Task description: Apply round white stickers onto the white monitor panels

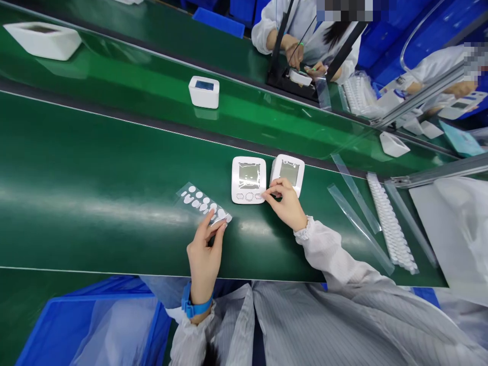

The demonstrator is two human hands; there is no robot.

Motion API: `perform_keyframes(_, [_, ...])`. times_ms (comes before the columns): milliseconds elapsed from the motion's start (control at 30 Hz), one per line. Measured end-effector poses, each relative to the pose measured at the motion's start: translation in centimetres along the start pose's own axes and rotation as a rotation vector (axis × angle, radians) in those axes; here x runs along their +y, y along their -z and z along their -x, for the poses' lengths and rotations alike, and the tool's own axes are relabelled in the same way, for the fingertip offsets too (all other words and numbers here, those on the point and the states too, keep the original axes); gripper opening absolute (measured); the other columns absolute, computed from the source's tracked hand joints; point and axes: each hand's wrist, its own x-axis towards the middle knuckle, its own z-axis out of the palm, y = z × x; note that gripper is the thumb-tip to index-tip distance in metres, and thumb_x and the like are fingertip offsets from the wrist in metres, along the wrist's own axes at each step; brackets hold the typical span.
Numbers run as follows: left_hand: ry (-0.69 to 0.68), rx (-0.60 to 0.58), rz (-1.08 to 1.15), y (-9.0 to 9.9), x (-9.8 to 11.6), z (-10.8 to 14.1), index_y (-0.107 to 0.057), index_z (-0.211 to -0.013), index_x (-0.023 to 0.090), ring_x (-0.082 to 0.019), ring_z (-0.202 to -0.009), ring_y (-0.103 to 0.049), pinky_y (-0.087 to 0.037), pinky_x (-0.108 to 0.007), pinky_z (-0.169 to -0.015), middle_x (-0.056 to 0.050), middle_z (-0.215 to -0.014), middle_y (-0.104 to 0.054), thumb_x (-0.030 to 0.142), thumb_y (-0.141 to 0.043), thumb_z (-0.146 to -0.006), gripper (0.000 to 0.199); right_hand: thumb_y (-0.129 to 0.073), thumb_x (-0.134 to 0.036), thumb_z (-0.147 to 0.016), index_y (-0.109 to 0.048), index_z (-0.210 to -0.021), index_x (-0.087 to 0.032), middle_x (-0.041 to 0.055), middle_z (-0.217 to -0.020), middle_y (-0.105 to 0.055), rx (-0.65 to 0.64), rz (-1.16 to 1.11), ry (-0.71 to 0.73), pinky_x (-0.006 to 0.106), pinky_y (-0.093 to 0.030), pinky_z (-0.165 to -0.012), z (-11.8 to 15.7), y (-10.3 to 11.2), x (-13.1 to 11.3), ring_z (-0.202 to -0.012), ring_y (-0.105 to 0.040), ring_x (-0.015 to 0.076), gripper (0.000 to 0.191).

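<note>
Head view: the left hand [204, 254] is pinching the near end of the sticker sheet [203, 203], lying left of the front unit [248, 179]. The right hand [286, 203], fingers curled, is pressing something tiny at that unit's lower right corner; pressing squarely would seat it cleanly. Two units side by side, second unit [288, 173] just right; one sheet.

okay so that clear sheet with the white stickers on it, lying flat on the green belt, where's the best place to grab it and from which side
Probably the near corner of the clear sticker sheet, from the person's side. It lies flat on the green belt, so pinching an edge beats pressing from above. That corner is where the left hand already pinches it with its fingers. The far end carries more white stickers, so avoid gripping there.
</note>
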Motion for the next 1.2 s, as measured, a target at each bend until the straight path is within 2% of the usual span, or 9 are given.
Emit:
perform_keyframes(100, [-0.001, 0.007, -0.017, -0.06, 0.05, 0.02, -0.056, -0.133, 0.020, -0.021, -0.101, -0.070, -0.056, -0.033, -0.092, -0.007, -0.104, -0.073, 0.036, -0.063, -0.091, 0.046, -0.068, -0.034, -0.085, -0.069, -0.079, -0.019, 0.0081, -0.103, -0.052, -0.021, -0.036, -0.063, 0.040, -0.049, -0.082, -0.61, 0.20, 0.61, -0.098, -0.052, 0.0225, 0.017])
perform_keyframes(233, [-0.012, 0.014, -0.032, -0.06, 0.02, 0.07, -0.057, -0.133, 0.019, -0.021, -0.101, -0.069, -0.057, -0.033, -0.092, -0.007, -0.104, -0.073, 0.035, -0.063, -0.091, 0.045, -0.067, -0.033, -0.084, -0.068, -0.076, -0.019, 0.0078, -0.104, -0.052, -0.018, -0.044, -0.057, 0.043, -0.046, -0.088, -0.44, -0.19, 0.15, -0.101, -0.052, 0.0228, 0.017])
perform_keyframes(733, [-0.017, 0.001, -0.036, 0.01, -0.18, 0.14, -0.056, -0.134, 0.021, -0.020, -0.103, -0.069, -0.057, -0.032, -0.091, -0.006, -0.105, -0.073, 0.034, -0.063, -0.091, 0.045, -0.067, -0.028, -0.085, -0.066, -0.077, -0.017, 0.0077, -0.106, -0.049, -0.043, -0.041, -0.043, 0.042, -0.045, -0.089, -0.64, -0.36, 0.04, -0.101, -0.052, 0.0218, 0.013])
perform_keyframes(867, [-0.023, 0.010, -0.041, -0.07, -0.04, 0.09, -0.056, -0.133, 0.020, -0.021, -0.101, -0.069, -0.056, -0.033, -0.092, -0.007, -0.105, -0.073, 0.035, -0.063, -0.091, 0.045, -0.068, -0.026, -0.083, -0.060, -0.085, -0.017, 0.0074, -0.106, -0.047, -0.033, -0.057, -0.035, 0.038, -0.046, -0.086, -0.65, -0.37, 0.03, -0.097, -0.051, 0.0198, 0.012])
perform_keyframes(1000, [-0.018, 0.014, -0.035, -0.10, -0.02, 0.09, -0.056, -0.134, 0.019, -0.022, -0.102, -0.069, -0.057, -0.034, -0.092, -0.008, -0.105, -0.072, 0.037, -0.063, -0.091, 0.047, -0.068, -0.024, -0.082, -0.056, -0.095, -0.018, 0.0067, -0.106, -0.046, -0.025, -0.051, -0.028, 0.037, -0.045, -0.086, -0.53, -0.37, 0.00, -0.094, -0.049, 0.0182, 0.019])
perform_keyframes(1200, [-0.011, 0.015, -0.034, -0.01, -0.27, 0.20, -0.056, -0.134, 0.021, -0.022, -0.102, -0.069, -0.057, -0.036, -0.091, -0.008, -0.105, -0.072, 0.037, -0.063, -0.090, 0.047, -0.065, -0.027, -0.085, -0.056, -0.097, -0.019, 0.0057, -0.102, -0.047, -0.018, -0.084, -0.043, 0.036, -0.045, -0.085, -0.60, -0.14, 0.54, -0.088, -0.047, 0.0172, 0.017])
